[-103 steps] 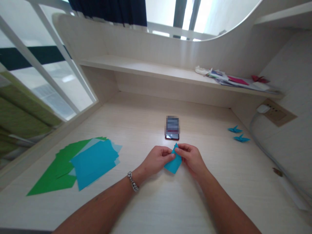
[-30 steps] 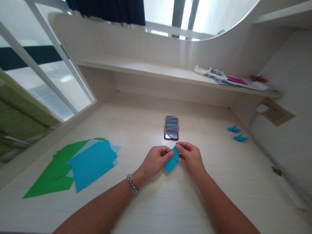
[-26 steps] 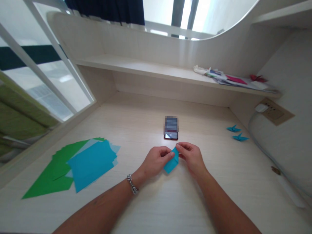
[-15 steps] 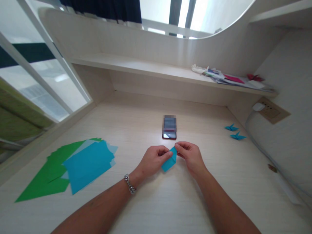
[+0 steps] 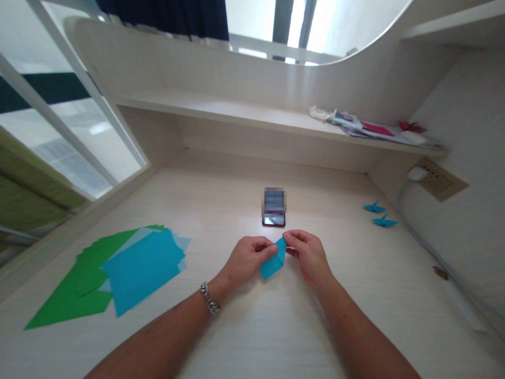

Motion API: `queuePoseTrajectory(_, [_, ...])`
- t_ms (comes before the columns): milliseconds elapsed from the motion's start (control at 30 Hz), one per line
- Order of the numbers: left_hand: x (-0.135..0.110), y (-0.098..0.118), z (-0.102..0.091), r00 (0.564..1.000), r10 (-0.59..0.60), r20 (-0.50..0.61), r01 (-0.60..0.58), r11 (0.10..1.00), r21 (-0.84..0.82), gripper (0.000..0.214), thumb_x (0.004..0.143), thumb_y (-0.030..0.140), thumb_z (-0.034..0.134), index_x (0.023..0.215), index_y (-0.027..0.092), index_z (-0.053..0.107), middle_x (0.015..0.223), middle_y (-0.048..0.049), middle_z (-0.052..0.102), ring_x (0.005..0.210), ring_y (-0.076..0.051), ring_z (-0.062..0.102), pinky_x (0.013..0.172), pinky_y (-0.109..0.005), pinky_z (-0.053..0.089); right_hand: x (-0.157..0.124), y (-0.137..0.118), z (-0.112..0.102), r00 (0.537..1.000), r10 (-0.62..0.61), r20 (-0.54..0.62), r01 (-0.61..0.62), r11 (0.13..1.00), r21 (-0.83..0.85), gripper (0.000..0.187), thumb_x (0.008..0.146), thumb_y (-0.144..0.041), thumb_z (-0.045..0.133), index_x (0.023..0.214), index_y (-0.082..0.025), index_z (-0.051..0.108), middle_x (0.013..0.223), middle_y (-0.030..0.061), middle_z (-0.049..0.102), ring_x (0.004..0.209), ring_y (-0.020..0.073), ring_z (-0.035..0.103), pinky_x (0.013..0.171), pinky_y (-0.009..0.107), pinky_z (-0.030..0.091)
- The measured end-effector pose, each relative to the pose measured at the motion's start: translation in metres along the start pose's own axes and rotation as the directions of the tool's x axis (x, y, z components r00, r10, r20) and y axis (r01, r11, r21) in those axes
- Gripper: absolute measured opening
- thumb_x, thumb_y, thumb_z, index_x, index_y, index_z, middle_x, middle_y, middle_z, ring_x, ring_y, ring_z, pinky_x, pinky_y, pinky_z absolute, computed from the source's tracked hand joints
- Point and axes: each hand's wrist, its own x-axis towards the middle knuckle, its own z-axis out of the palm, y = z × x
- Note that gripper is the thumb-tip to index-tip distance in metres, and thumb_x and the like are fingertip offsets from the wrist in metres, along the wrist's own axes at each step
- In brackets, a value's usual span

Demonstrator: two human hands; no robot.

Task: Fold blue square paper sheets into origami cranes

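A small folded piece of blue paper point(image 5: 272, 264) lies between my two hands at the middle of the pale wooden desk point(image 5: 252, 326). My left hand point(image 5: 246, 258) pinches its left side with curled fingers; a metal bracelet sits on that wrist. From the right, my right hand point(image 5: 306, 253) pinches the paper's top corner between thumb and fingers. A phone point(image 5: 274, 208) lies flat just beyond the hands.
A stack of blue sheets point(image 5: 144, 266) over green sheets point(image 5: 77, 287) lies at the left. Two small blue folded cranes point(image 5: 379, 215) sit at the right. The shelf behind holds papers point(image 5: 374, 130). A wall socket point(image 5: 434, 179) with a cable is at the far right.
The folded blue paper has become narrower and smaller between the fingers, with its upper flap folded in. Both hands stay in the same spot; the view has shifted slightly.
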Motion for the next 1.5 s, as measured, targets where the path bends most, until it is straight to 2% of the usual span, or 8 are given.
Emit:
queuePoseTrajectory(233, [0.001, -0.006, 0.001, 1.000, -0.021, 0.002, 0.021, 0.999, -0.026, 0.034, 0.079, 0.042, 0.058, 0.068, 0.012, 0.066, 0.062, -0.0033, 0.060, 0.057, -0.013, 0.050, 0.053, -0.024, 0.038, 0.006, -0.005, -0.006, 0.997, -0.007, -0.074, 0.006, 1.000, -0.012, 0.032, 0.068, -0.047, 0.069, 0.080, -0.017, 0.069, 0.075, 0.0057, 0.067, 0.068, 0.0164, 0.061, 0.060, 0.026, 0.046])
queuePoseTrajectory(433, [0.001, -0.003, 0.000, 0.999, -0.031, 0.020, 0.031, 0.999, -0.025, 0.032, 0.078, 0.041, 0.059, 0.069, 0.011, 0.068, 0.063, -0.0039, 0.062, 0.058, -0.013, 0.050, 0.052, -0.023, 0.039, 0.005, 0.000, -0.007, 0.991, -0.055, 0.122, 0.077, 0.981, -0.180, 0.031, 0.066, -0.045, 0.072, 0.077, -0.016, 0.070, 0.071, 0.0030, 0.067, 0.063, 0.0149, 0.058, 0.059, 0.027, 0.046])
queuePoseTrajectory(800, [0.001, 0.001, 0.001, 0.998, -0.063, 0.022, 0.065, 0.995, -0.074, 0.024, 0.076, 0.033, 0.062, 0.070, 0.011, 0.070, 0.064, -0.0043, 0.064, 0.059, -0.014, 0.053, 0.054, -0.023, 0.040, -0.004, -0.005, 0.004, 0.996, 0.054, 0.069, -0.058, 0.997, 0.052, 0.026, 0.058, -0.038, 0.078, 0.064, -0.015, 0.067, 0.063, 0.0014, 0.063, 0.059, 0.0135, 0.055, 0.059, 0.028, 0.046])
queuePoseTrajectory(1033, [0.000, 0.000, 0.002, 0.993, -0.106, 0.041, 0.110, 0.987, -0.116, 0.022, 0.074, 0.031, 0.064, 0.068, 0.011, 0.070, 0.062, -0.0039, 0.062, 0.057, -0.013, 0.051, 0.053, -0.023, 0.039, 0.004, -0.001, 0.000, 1.000, -0.015, 0.005, 0.014, 0.997, 0.082, 0.029, 0.068, -0.043, 0.071, 0.062, -0.016, 0.064, 0.056, -0.0009, 0.058, 0.051, 0.0114, 0.051, 0.051, 0.025, 0.043])
queuePoseTrajectory(1133, [0.000, -0.002, 0.003, 0.994, -0.109, 0.021, 0.111, 0.989, -0.101, 0.022, 0.074, 0.031, 0.064, 0.067, 0.011, 0.070, 0.061, -0.0037, 0.062, 0.057, -0.012, 0.050, 0.053, -0.023, 0.038, 0.007, -0.002, -0.005, 0.999, -0.046, -0.026, 0.046, 0.999, 0.028, 0.033, 0.071, -0.049, 0.068, 0.069, -0.016, 0.066, 0.061, 0.0009, 0.061, 0.053, 0.0118, 0.054, 0.054, 0.025, 0.045])
queuePoseTrajectory(1300, [0.001, -0.002, 0.004, 0.997, -0.075, -0.005, 0.074, 0.994, -0.076, 0.025, 0.076, 0.033, 0.062, 0.068, 0.011, 0.070, 0.064, -0.0039, 0.064, 0.058, -0.013, 0.052, 0.054, -0.023, 0.040, 0.004, 0.002, -0.002, 0.990, -0.022, 0.139, 0.033, 0.996, -0.079, 0.033, 0.065, -0.047, 0.073, 0.067, -0.016, 0.065, 0.060, 0.0002, 0.061, 0.055, 0.0128, 0.054, 0.055, 0.027, 0.046])
queuePoseTrajectory(1400, [0.001, -0.001, 0.004, 0.999, -0.053, -0.005, 0.052, 0.996, -0.066, 0.025, 0.076, 0.033, 0.062, 0.067, 0.011, 0.070, 0.061, -0.0031, 0.064, 0.056, -0.012, 0.052, 0.053, -0.022, 0.039, 0.003, 0.006, 0.001, 0.993, -0.056, 0.106, 0.064, 0.995, -0.073, 0.032, 0.065, -0.044, 0.074, 0.059, -0.015, 0.061, 0.054, -0.0011, 0.057, 0.051, 0.0109, 0.049, 0.053, 0.026, 0.043])
queuePoseTrajectory(1500, [0.002, -0.001, 0.004, 0.999, -0.044, -0.024, 0.042, 0.996, -0.074, 0.026, 0.077, 0.034, 0.062, 0.068, 0.011, 0.070, 0.062, -0.0037, 0.064, 0.056, -0.012, 0.052, 0.052, -0.022, 0.039, 0.004, 0.008, 0.001, 0.996, -0.053, 0.076, 0.059, 0.996, -0.068, 0.031, 0.065, -0.044, 0.074, 0.063, -0.015, 0.064, 0.058, 0.0000, 0.059, 0.053, 0.0114, 0.050, 0.054, 0.025, 0.043])
